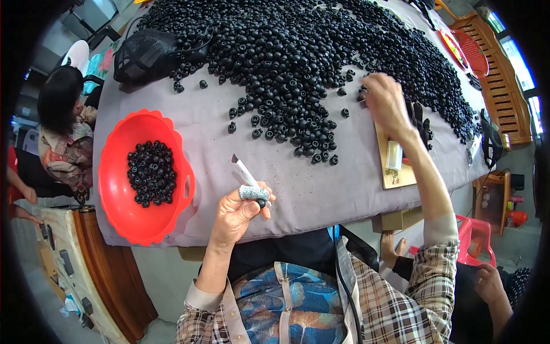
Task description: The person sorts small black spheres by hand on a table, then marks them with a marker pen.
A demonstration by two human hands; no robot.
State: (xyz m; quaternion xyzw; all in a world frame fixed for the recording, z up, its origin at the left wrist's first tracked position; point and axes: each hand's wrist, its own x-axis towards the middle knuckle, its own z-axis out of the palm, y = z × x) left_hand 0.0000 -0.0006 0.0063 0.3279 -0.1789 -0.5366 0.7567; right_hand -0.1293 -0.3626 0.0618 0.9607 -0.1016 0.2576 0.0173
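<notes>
bare cloth (321, 189) btwn red bowl (114, 189) & bead pile (298, 51).

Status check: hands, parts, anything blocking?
Left hand gripping a small knife and one black bead. Right hand reaching into the black bead pile. Red bowl partly filled. Nothing blocking.

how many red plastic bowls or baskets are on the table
2. One red plastic bowl holding black beads sits at the table's left edge, near the left hand; one red mesh basket lies at the far right corner, partly cut off.
</notes>
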